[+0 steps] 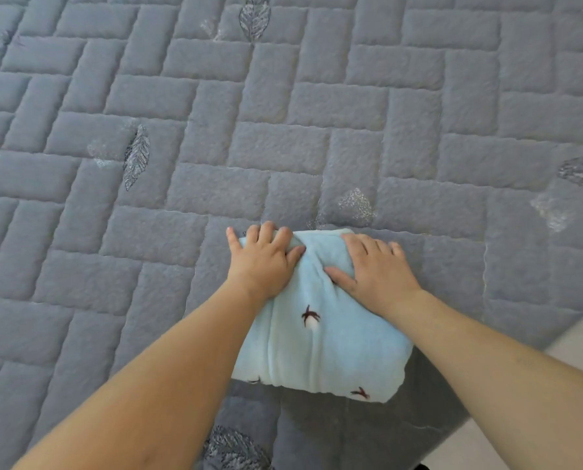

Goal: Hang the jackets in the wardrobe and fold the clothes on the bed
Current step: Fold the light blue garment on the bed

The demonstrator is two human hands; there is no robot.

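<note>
Two bare forearms are seen reaching forward from the lower edge. A folded light-blue garment [320, 320] with small dark motifs is laid on the grey quilted bed cover [181, 137], near the bed's corner, its long axis running away from the camera. Its far end is pressed by the left hand [264, 261], fingers curled over the edge, and by the right hand [373, 271], laid flat, nothing clenched.

Bare forearms, hands [266, 259] ringless, sleeveless.
</note>
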